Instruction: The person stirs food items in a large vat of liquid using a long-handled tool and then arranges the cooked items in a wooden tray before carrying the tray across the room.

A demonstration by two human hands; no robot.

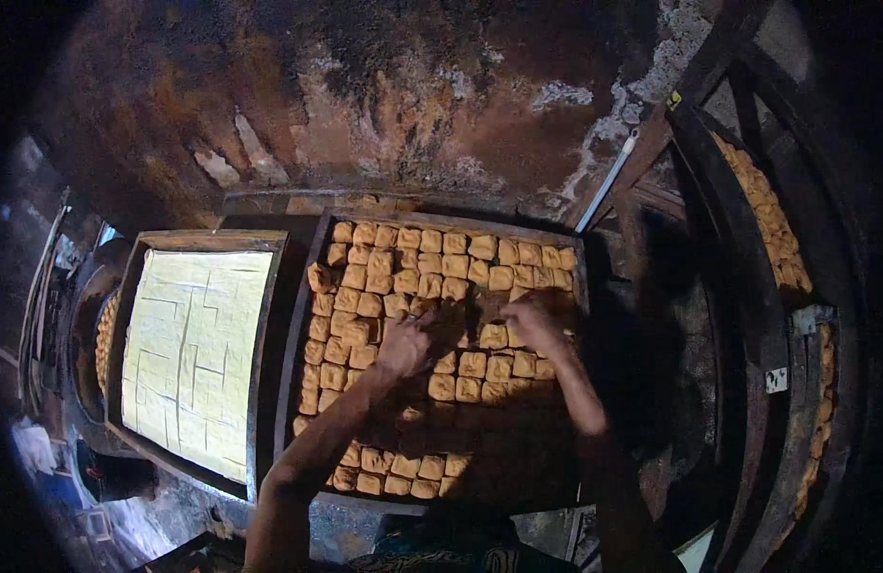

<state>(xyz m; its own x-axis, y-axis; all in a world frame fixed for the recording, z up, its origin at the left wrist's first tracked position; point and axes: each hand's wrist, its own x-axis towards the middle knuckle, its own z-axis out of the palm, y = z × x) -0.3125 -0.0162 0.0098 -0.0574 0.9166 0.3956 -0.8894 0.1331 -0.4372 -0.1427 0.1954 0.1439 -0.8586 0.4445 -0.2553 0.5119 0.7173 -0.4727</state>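
Left hand grip and right hand grip, loosely curled, on fried tofu cubes

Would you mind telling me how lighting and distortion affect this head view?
Head view: dim; pale cut slab in the left wooden tray is brightest; both hands shadow the golden fried cubes; fisheye bends tray edges; corners are black.
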